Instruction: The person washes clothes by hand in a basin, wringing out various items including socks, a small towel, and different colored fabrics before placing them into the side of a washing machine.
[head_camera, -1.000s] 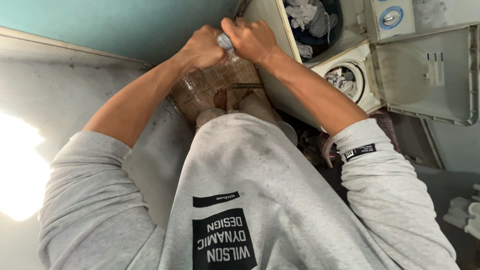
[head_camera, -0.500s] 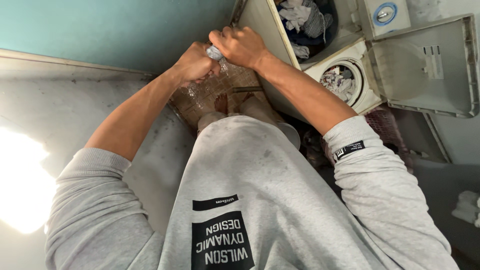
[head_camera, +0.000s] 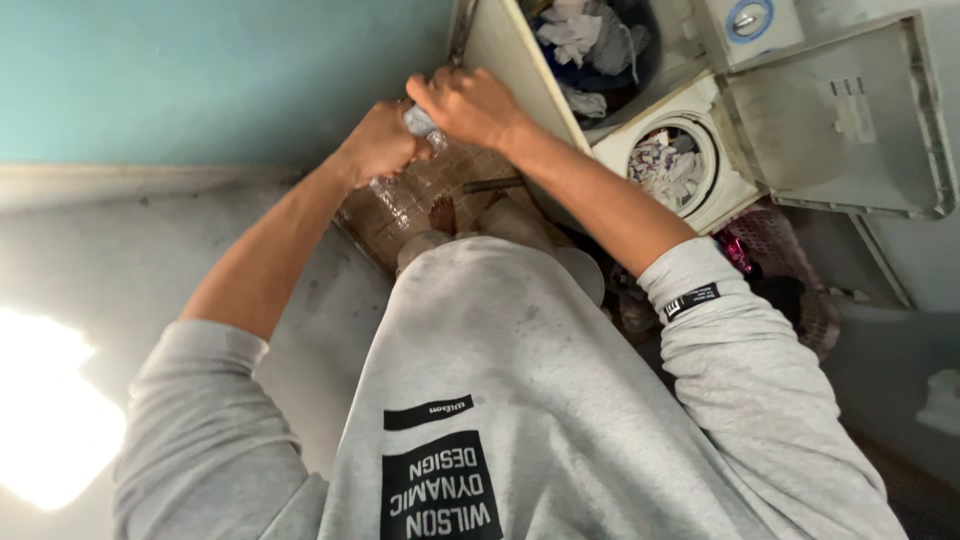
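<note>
My left hand (head_camera: 378, 146) is wrapped around the neck of a clear plastic bottle (head_camera: 405, 192) held out in front of me. My right hand (head_camera: 468, 104) is closed over the bottle's top, where a pale cap (head_camera: 418, 121) shows between the two hands. The two hands touch each other. The bottle's see-through body hangs below my left hand, over a brown tiled floor patch (head_camera: 400, 215). Both grey sleeves are pushed up to the elbows.
A white twin-tub washing machine (head_camera: 620, 140) stands at right, its big tub (head_camera: 595, 40) and small drum (head_camera: 668, 165) holding clothes, and its lid (head_camera: 850, 120) open. A teal wall (head_camera: 200, 70) is at left. A pink basket (head_camera: 770, 250) sits beside the machine.
Both hands, still gripping the bottle top, have drifted slightly down and left in view. The washing machine has shifted left as my head turned.
</note>
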